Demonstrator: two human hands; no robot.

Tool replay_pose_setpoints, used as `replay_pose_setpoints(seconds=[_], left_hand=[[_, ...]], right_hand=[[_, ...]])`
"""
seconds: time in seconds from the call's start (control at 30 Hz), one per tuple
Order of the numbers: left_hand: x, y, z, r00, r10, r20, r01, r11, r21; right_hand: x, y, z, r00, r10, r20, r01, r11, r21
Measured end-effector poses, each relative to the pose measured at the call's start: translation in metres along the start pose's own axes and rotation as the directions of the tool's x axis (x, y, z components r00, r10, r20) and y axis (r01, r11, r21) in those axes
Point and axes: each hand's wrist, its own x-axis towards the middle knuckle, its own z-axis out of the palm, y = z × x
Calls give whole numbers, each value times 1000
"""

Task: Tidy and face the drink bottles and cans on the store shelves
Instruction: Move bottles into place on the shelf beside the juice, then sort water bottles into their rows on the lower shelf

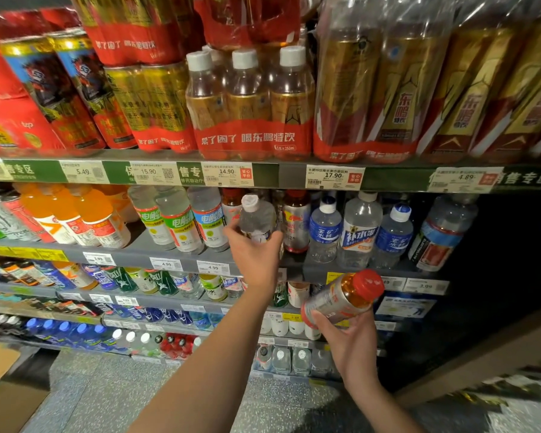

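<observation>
Red-capped bottle (pixel 344 296) lying tilted in the right hand (pixel 352 345), fingers curling under its bottom end, cap pointing up and away. Farther off, clear bottle (pixel 256 218) with a white cap sitting in the left hand (pixel 255 256), fingers wrapping round its lower part, at the grey shelf (pixel 156 250). Just right of those fingers, silver bottle (pixel 295 226) standing, then blue-label bottles (pixel 325 232).

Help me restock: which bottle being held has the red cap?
The amber bottle gripped by the right hand, held tilted below the shelf. The clear bottle in the left hand has a white cap.
</observation>
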Motion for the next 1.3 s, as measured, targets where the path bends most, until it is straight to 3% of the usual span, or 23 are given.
replay_pose_setpoints(seconds=[0.23,0.4,0.53,0.7,0.8,0.9,1.0,1.13,1.3], left_hand=[[22,-11,-55,994,-110,23,112,980,-165],[48,-22,-97,965,-241,102,261,898,-354],[70,-36,-130,925,-331,188,381,811,-444],[93,-50,-163,927,-264,268,353,857,-376],[107,-57,-175,915,-210,345,330,882,-337],[117,-54,-181,890,-198,410,349,875,-336],[120,-45,-180,891,-169,422,320,892,-318],[121,-37,-177,861,-139,490,341,872,-351],[106,-30,-173,802,-44,595,362,829,-426]], right_hand=[[28,-18,35,998,-37,48,36,999,26],[42,-41,85,995,-95,8,95,995,19],[56,-51,130,985,-167,-37,162,981,-108],[66,-56,170,967,-246,-65,216,929,-302],[66,-60,180,980,-191,-59,159,924,-349],[72,-58,187,961,-247,-121,183,903,-388],[76,-64,194,958,-218,-186,108,876,-471],[76,-58,196,964,-181,-193,76,889,-451],[45,-55,177,931,-306,-199,192,874,-446]])
